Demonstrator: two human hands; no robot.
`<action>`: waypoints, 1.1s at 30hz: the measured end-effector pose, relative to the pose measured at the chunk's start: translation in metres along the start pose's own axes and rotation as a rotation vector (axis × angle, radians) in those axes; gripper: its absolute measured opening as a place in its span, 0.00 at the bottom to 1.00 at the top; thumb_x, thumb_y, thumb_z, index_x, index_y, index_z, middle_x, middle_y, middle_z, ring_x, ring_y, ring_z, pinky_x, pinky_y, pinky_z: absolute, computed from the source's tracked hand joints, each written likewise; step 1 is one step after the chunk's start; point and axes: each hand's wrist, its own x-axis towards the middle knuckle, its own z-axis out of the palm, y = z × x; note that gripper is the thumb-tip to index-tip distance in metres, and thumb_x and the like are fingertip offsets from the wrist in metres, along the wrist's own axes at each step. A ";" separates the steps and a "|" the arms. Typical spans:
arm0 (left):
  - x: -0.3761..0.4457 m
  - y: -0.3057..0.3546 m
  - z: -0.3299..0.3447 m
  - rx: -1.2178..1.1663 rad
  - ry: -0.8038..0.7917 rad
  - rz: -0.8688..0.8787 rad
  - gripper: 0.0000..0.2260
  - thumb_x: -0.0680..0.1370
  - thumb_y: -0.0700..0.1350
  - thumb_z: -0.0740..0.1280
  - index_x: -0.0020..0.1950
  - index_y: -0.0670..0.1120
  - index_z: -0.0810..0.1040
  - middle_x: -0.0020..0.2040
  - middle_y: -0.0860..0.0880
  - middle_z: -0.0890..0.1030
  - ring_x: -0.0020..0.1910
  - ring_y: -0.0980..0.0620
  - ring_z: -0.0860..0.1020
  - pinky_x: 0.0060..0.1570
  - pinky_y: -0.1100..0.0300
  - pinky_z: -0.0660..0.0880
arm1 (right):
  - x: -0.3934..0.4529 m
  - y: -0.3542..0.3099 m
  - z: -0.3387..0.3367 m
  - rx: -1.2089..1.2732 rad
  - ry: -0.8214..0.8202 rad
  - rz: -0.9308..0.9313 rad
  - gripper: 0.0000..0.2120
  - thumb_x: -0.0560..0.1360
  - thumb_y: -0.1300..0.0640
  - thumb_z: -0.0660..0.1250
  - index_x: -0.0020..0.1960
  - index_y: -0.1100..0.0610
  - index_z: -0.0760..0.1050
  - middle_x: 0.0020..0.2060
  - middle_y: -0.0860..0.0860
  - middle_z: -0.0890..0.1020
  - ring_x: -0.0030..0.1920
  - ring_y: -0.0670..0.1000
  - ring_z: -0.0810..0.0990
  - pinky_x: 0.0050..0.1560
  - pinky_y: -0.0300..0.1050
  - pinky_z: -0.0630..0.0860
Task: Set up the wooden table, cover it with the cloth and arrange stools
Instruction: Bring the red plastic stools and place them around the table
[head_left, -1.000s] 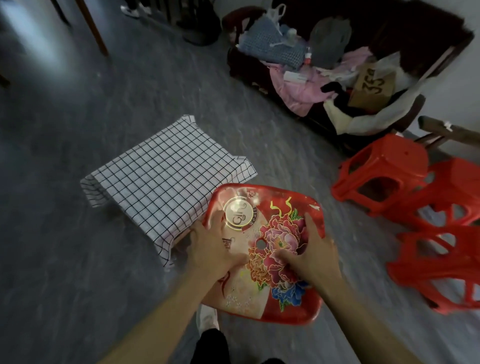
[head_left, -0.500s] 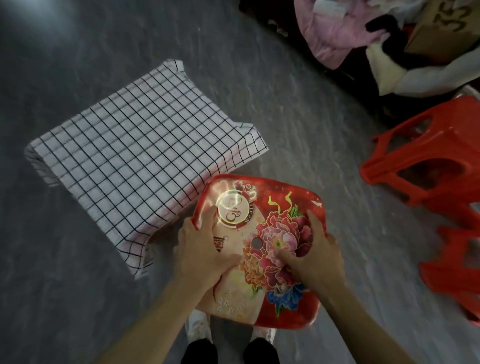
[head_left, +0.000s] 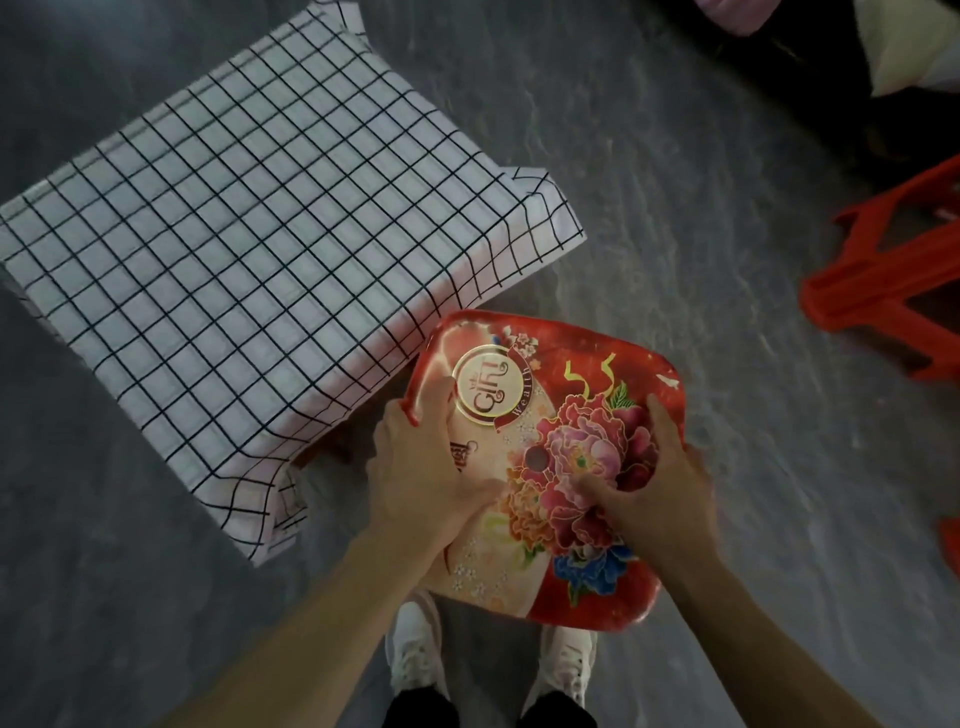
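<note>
A low table stands on the grey floor under a white cloth with a black grid (head_left: 249, 270), which hangs over its edges. Right at the table's near right corner is a red plastic stool (head_left: 587, 395) with a floral seat and a small centre hole. My left hand (head_left: 426, 467) holds the seat's left side, with fingers over the rim. On the right side of the seat, my right hand (head_left: 649, 483) holds it with the thumb pressed onto the flower print. The stool's legs are hidden beneath the seat.
More red stools (head_left: 883, 280) lie tipped at the right edge. A dark sofa with piled clothes (head_left: 909, 57) fills the top right corner. My white shoes (head_left: 415, 660) stand just behind the stool. Bare grey floor (head_left: 675, 208) lies between table and sofa.
The view has dropped closer to the floor and tilted down. The stool in both hands now sits lower, tight against the table's near right corner. My shoes have come into view.
</note>
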 end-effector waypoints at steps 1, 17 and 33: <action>0.004 -0.002 0.003 -0.001 -0.002 -0.003 0.54 0.56 0.62 0.81 0.73 0.64 0.52 0.66 0.46 0.64 0.70 0.43 0.64 0.65 0.40 0.69 | 0.003 0.001 0.004 -0.003 -0.003 0.002 0.56 0.60 0.34 0.77 0.77 0.35 0.45 0.70 0.54 0.70 0.68 0.59 0.72 0.65 0.67 0.71; 0.057 -0.014 0.010 0.088 -0.125 -0.005 0.52 0.58 0.58 0.82 0.73 0.63 0.53 0.68 0.41 0.66 0.68 0.39 0.67 0.65 0.38 0.69 | 0.038 -0.002 0.035 -0.001 -0.019 0.035 0.56 0.58 0.31 0.76 0.76 0.37 0.47 0.69 0.57 0.71 0.68 0.62 0.71 0.64 0.68 0.72; 0.009 0.021 -0.071 0.131 -0.234 0.155 0.39 0.66 0.73 0.57 0.71 0.53 0.69 0.69 0.48 0.71 0.70 0.44 0.67 0.66 0.43 0.68 | -0.012 -0.054 -0.047 -0.181 -0.165 -0.146 0.56 0.55 0.22 0.68 0.75 0.40 0.48 0.69 0.53 0.72 0.67 0.60 0.73 0.62 0.68 0.73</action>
